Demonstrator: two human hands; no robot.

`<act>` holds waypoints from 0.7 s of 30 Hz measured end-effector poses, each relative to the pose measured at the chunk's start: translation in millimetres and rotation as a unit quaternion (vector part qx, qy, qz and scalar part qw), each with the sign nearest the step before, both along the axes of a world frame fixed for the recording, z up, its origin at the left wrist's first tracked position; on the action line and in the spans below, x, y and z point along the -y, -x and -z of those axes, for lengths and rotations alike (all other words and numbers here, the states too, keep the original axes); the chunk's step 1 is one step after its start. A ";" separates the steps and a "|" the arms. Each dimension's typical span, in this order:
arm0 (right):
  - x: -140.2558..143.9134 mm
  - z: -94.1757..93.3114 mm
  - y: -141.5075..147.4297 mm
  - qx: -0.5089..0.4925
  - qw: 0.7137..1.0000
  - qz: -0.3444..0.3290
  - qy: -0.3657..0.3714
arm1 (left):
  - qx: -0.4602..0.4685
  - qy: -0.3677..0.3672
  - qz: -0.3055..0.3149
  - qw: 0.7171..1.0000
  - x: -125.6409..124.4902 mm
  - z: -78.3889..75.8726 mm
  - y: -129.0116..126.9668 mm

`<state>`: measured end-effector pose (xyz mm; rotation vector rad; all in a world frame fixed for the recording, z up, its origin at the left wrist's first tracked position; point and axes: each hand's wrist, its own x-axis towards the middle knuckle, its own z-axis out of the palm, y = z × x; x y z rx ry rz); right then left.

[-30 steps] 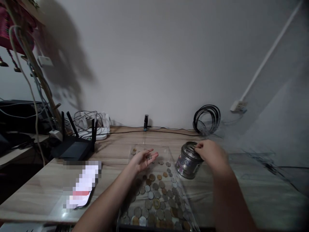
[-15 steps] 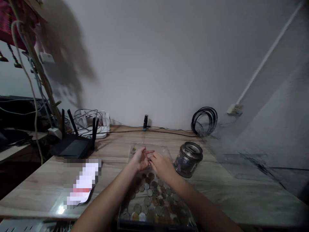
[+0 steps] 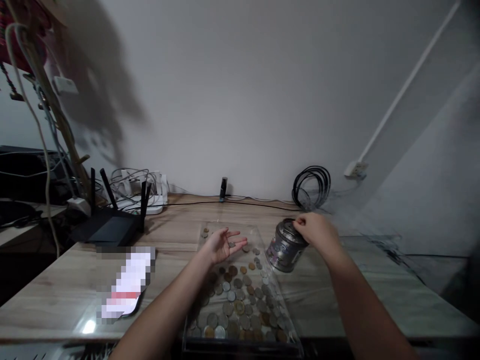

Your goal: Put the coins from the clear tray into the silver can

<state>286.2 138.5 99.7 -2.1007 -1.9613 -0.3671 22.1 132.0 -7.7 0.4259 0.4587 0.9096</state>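
My left hand (image 3: 224, 246) is palm up with its fingers spread, over the far part of a clear plastic tray (image 3: 250, 229). A coin (image 3: 231, 245) lies on its fingers. Many silver and brass-coloured coins (image 3: 239, 307) are scattered in the tray beneath, thickest towards its near end. To the right of the tray stands a dark metal coin bank (image 3: 285, 248) shaped like a can, with a printed side. My right hand (image 3: 308, 227) is at its top, thumb and fingers pinched over the slotted lid. What the pinch holds is hidden.
A phone (image 3: 129, 282) lies on the left of the wooden table (image 3: 52, 292). Behind it are a black router (image 3: 112, 227) and a white router (image 3: 150, 205) with tangled cables. A small dark bottle (image 3: 223, 190) and a coiled black cable (image 3: 311, 187) are by the wall.
My right hand has left my left palm and moved right to the top of the coin bank. My left hand stays palm up over the tray. The view has shifted slightly.
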 end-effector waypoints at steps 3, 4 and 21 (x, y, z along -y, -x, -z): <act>8.7 -1.2 6.6 0.004 1.000 0.010 0.010 | 0.006 -0.005 0.005 1.000 1.9 -2.2 0.1; 14.1 -0.5 13.3 0.005 1.000 0.003 -0.009 | 0.010 -0.006 0.006 1.000 2.6 -3.5 0.1; 26.1 11.0 39.5 -0.005 0.994 -0.040 -0.105 | -0.083 -0.007 -0.080 0.993 2.2 -7.7 -2.4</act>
